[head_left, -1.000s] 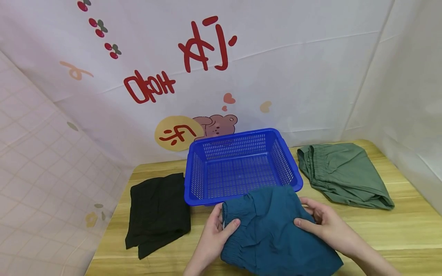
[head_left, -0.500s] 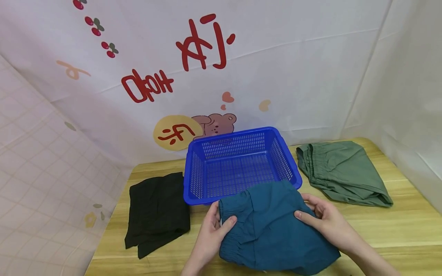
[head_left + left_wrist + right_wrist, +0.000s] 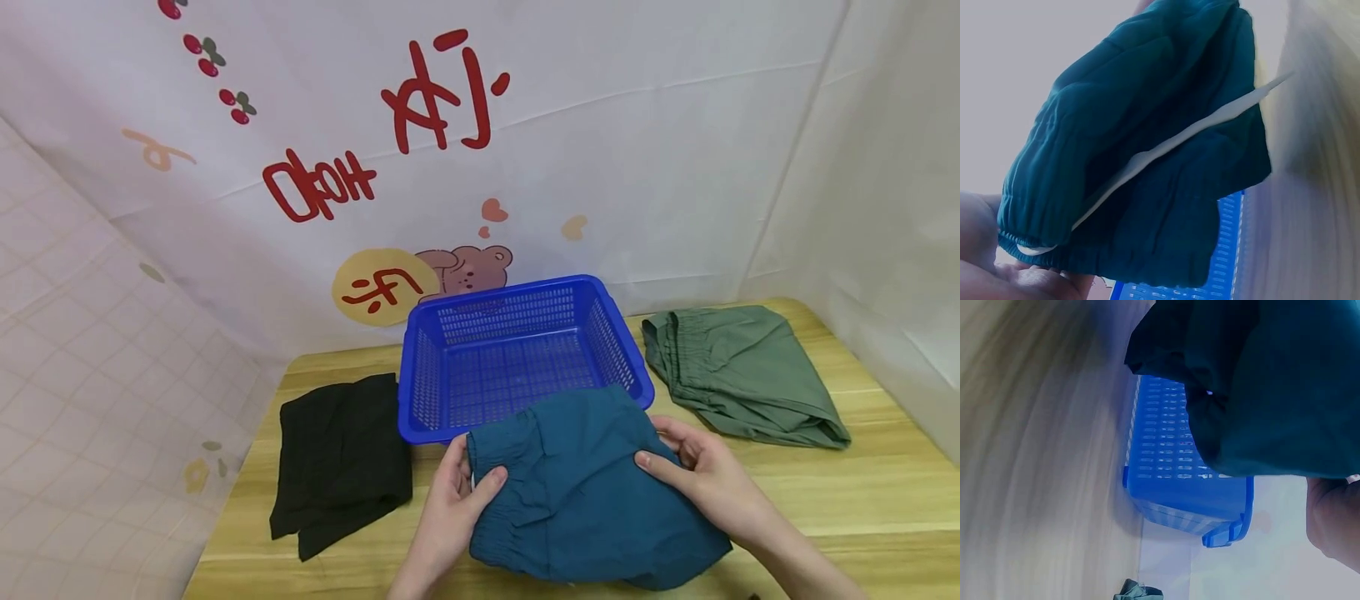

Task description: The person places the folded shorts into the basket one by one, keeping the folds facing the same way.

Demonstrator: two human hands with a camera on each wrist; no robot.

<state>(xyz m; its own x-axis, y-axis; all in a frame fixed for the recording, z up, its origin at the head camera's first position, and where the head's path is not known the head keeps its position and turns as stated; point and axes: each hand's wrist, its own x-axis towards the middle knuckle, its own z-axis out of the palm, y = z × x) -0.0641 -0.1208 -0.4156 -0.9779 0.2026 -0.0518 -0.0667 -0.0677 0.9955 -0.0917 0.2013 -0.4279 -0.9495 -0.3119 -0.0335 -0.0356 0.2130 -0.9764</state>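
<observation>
Folded teal shorts (image 3: 585, 500) with an elastic waistband hang between both hands, over the near edge of a blue plastic basket (image 3: 517, 367). My left hand (image 3: 446, 508) grips the waistband end, its thumb on top. On the other side, my right hand (image 3: 708, 483) holds the leg part, thumb above and fingers behind the cloth. A white strip (image 3: 1166, 145) shows along the folds of the shorts in the left wrist view. Some fingers of each hand are hidden by the fabric.
Folded black clothing (image 3: 341, 462) lies left of the basket on the wooden table (image 3: 825, 508). A folded green garment (image 3: 750, 375) with an elastic waist lies to the right. Behind the basket hangs a printed white cloth (image 3: 637, 183).
The teal shorts have moved slightly up and left in view, toward the basket, with both hands keeping hold. Their lower edge has lifted into sight.
</observation>
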